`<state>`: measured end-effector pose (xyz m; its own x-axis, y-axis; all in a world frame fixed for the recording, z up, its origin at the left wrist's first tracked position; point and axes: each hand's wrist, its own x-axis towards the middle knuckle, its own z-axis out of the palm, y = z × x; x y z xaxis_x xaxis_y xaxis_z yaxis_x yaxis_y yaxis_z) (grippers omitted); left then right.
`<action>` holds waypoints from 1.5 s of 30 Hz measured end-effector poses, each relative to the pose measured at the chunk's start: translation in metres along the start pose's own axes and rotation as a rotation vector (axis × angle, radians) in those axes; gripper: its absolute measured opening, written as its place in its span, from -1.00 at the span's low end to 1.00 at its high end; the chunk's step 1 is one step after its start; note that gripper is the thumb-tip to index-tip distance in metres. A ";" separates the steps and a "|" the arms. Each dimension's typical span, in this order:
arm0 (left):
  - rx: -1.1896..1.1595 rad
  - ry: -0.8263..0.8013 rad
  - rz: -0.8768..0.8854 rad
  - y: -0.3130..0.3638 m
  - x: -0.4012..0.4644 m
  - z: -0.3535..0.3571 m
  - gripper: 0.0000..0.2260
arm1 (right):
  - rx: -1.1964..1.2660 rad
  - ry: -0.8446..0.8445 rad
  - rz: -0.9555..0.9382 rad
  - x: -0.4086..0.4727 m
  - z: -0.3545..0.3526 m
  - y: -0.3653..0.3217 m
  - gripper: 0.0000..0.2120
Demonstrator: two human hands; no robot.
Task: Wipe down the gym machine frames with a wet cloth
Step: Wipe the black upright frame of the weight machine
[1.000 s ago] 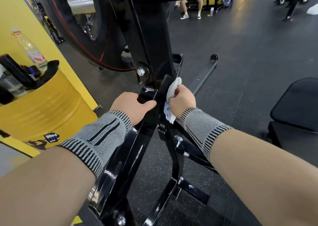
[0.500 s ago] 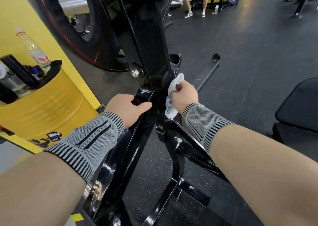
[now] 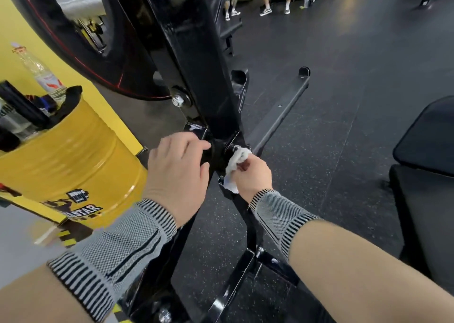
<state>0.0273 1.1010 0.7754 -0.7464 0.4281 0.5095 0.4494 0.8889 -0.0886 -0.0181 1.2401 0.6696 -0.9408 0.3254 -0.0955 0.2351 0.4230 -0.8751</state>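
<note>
Gripping a bunched white cloth (image 3: 236,160), our right hand (image 3: 253,175) presses it against the black machine frame (image 3: 196,59) at the joint where the upright meets the lower bars. Our left hand (image 3: 178,172) hovers just beside that joint, fingers loosely spread and holding nothing. Both wrists wear grey knit sleeves. A yellow drum (image 3: 73,165) stands to the left, with 1 clear bottle (image 3: 41,73) on top.
</note>
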 end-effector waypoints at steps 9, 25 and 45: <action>0.449 -0.466 0.395 0.016 0.015 0.012 -0.45 | 0.495 0.061 0.160 0.041 -0.024 -0.011 -0.79; 0.704 -0.713 0.415 0.036 0.033 0.042 -0.35 | 0.560 -0.122 0.343 -0.003 0.007 0.015 -0.91; 0.688 -0.703 0.418 0.035 0.031 0.044 -0.34 | 0.264 -0.010 0.134 0.047 -0.016 0.027 -0.95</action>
<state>-0.0017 1.1527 0.7509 -0.8115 0.5226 -0.2614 0.5255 0.4571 -0.7176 -0.0516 1.2802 0.6492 -0.9083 0.3547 -0.2216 0.2866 0.1422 -0.9474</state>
